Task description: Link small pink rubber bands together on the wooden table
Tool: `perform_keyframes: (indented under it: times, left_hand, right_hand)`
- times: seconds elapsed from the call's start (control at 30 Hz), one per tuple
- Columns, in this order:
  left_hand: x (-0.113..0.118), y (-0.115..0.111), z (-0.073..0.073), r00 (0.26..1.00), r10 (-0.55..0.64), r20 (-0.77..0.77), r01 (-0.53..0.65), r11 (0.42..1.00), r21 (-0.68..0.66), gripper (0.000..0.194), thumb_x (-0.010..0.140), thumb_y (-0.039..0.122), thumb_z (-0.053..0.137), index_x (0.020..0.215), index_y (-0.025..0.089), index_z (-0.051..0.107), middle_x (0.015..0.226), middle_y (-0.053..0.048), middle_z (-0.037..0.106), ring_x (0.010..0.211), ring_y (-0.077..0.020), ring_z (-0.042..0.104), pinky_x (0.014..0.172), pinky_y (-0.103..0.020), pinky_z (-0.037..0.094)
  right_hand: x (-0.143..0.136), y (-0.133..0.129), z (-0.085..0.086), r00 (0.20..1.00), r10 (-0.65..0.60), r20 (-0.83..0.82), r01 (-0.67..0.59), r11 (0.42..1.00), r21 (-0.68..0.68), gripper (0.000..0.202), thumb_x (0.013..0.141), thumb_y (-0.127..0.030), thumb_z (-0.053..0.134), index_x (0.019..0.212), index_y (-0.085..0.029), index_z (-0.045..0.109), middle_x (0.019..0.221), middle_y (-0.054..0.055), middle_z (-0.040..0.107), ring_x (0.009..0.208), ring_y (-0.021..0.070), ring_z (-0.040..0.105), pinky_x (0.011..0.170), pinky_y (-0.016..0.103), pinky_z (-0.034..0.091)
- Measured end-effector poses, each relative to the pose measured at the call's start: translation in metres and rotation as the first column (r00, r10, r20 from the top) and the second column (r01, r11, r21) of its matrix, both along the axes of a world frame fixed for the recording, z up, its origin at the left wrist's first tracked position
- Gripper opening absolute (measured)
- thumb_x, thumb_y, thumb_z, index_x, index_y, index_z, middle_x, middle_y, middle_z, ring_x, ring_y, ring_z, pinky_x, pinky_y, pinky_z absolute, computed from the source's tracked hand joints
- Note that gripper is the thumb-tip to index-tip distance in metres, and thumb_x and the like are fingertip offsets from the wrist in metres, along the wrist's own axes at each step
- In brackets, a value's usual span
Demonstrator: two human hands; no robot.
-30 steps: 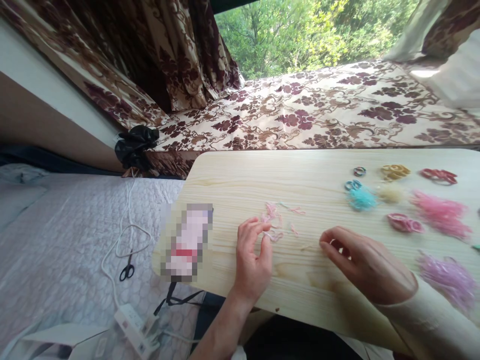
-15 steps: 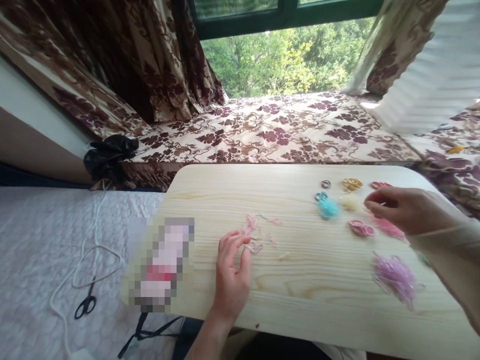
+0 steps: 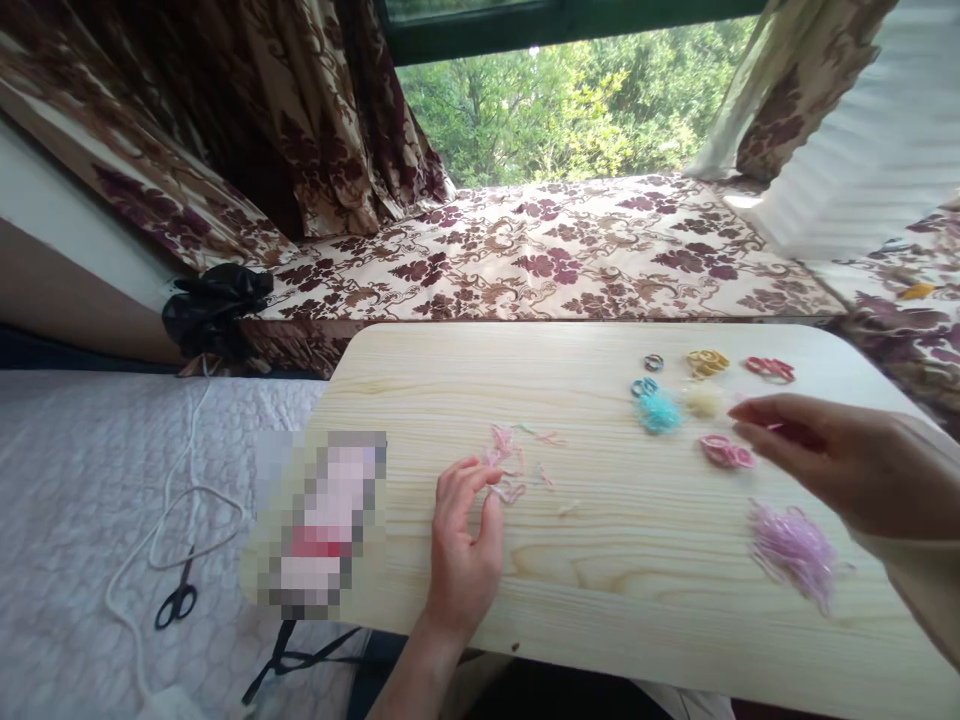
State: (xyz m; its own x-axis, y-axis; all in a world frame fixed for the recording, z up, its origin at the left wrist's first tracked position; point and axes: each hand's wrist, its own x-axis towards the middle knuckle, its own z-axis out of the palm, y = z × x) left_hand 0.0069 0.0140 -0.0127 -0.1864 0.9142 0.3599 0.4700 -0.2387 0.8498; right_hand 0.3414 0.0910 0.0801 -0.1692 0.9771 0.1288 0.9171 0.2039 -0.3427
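Note:
My left hand [image 3: 466, 530] rests on the table beside a loose mix of small pink and pale rubber bands [image 3: 504, 445]. Its fingers are curled, with a gap between thumb and index finger. At the right, my right hand [image 3: 832, 455] hovers with thumb and index finger brought together; whatever lies between them is too small to make out. Close to its fingertips are pink hair ties [image 3: 726, 451] and a pale yellow pile [image 3: 703, 400]. A lilac pile of bands [image 3: 795, 550] lies below that hand, and a turquoise pile [image 3: 658, 410] sits to its left.
Yellow hair ties [image 3: 707, 362], red ones [image 3: 769, 369] and dark ones [image 3: 653, 362] lie along the back of the wooden table [image 3: 600, 610]. A blurred-out object [image 3: 330, 530] is at the table's left edge. Scissors [image 3: 177, 605] and a white cable [image 3: 154, 530] lie on the bed.
My right hand has moved slightly toward me, uncovering the red hair ties and covering the bright pink pile. My left hand has stayed in place. The view has shifted slightly.

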Motion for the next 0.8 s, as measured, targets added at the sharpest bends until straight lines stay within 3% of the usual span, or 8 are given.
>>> perform_keyframes:
  times: [0.13, 0.3, 0.47, 0.67, 0.8]
  left_hand:
    - [0.001, 0.001, 0.003, 1.0, -0.012, -0.01, 0.012, 1.0, 0.025, 0.022, 0.091, 0.012, 0.049, 0.101, 0.021, 0.065, 0.104, -0.006, 0.069, 0.115, -0.0221, 0.058, 0.101, -0.041, 0.048]
    - [0.001, 0.001, 0.004, 1.0, -0.013, -0.011, 0.014, 0.999, 0.03, 0.022, 0.091, 0.01, 0.049, 0.1, 0.021, 0.065, 0.103, -0.006, 0.07, 0.115, -0.0215, 0.058, 0.102, -0.04, 0.047]
    - [0.001, 0.001, 0.005, 1.0, -0.009, -0.008, 0.01, 1.0, 0.026, 0.023, 0.091, 0.01, 0.048, 0.101, 0.021, 0.065, 0.104, -0.006, 0.07, 0.116, -0.0215, 0.057, 0.103, -0.04, 0.047]
    - [0.001, 0.001, 0.005, 1.0, -0.007, -0.018, 0.007, 1.0, 0.021, 0.023, 0.09, 0.01, 0.048, 0.102, 0.02, 0.065, 0.105, -0.006, 0.07, 0.117, -0.0225, 0.057, 0.103, -0.042, 0.047]
    - [0.0, 0.001, 0.004, 1.0, -0.008, -0.011, 0.009, 1.0, 0.018, 0.022, 0.091, 0.01, 0.048, 0.101, 0.021, 0.065, 0.105, -0.006, 0.07, 0.116, -0.0219, 0.058, 0.102, -0.041, 0.048]
  right_hand:
    - [-0.064, -0.037, -0.015, 0.983, 0.156, -0.092, -0.168, 0.977, -0.135, 0.026, 0.088, -0.047, 0.052, 0.088, -0.028, 0.068, 0.079, 0.003, 0.072, 0.063, 0.0182, 0.066, 0.056, 0.031, 0.049]
    - [-0.117, -0.044, -0.051, 0.952, 0.246, -0.181, -0.275, 0.949, -0.153, 0.024, 0.089, -0.032, 0.045, 0.078, -0.024, 0.065, 0.071, 0.002, 0.068, 0.054, 0.0135, 0.061, 0.051, 0.027, 0.045]
    - [-0.127, -0.038, -0.059, 0.959, 0.269, -0.092, -0.281, 0.947, -0.157, 0.022, 0.089, -0.029, 0.046, 0.087, -0.021, 0.066, 0.076, 0.003, 0.067, 0.059, 0.013, 0.062, 0.054, 0.025, 0.044]
    - [-0.127, -0.039, -0.067, 0.951, 0.296, -0.087, -0.305, 0.945, -0.116, 0.028, 0.089, -0.029, 0.042, 0.072, -0.022, 0.064, 0.072, 0.002, 0.063, 0.053, 0.0118, 0.055, 0.051, 0.026, 0.038]
    - [-0.123, -0.047, -0.046, 0.953, 0.28, -0.119, -0.293, 0.95, -0.109, 0.032, 0.091, -0.032, 0.04, 0.072, -0.023, 0.064, 0.072, 0.003, 0.065, 0.056, 0.0133, 0.059, 0.053, 0.027, 0.042]
